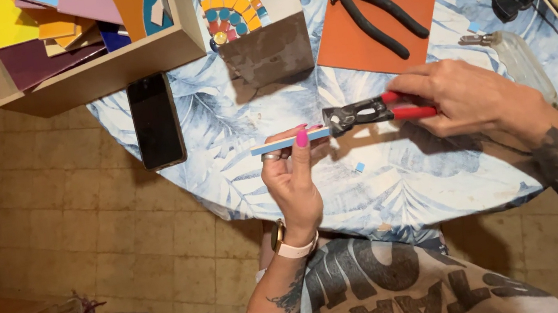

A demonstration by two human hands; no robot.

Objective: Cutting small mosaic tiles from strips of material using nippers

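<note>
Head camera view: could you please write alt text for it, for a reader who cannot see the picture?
Seen from above, the left hand holds a thin blue tile strip edge-on while the right hand closes red-handled nippers on its end. Below is a round table with a leaf-patterned cloth, carrying a dark phone, an orange tile with black pliers, and a wooden box of coloured tiles.

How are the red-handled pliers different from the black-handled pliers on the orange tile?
The red-handled pliers are gripped in the right hand, their head at the end of the blue tile strip held by the left hand. The black-handled pliers lie untouched on the orange tile, handles spread. The black pair looks longer. Both have metal heads.
</note>
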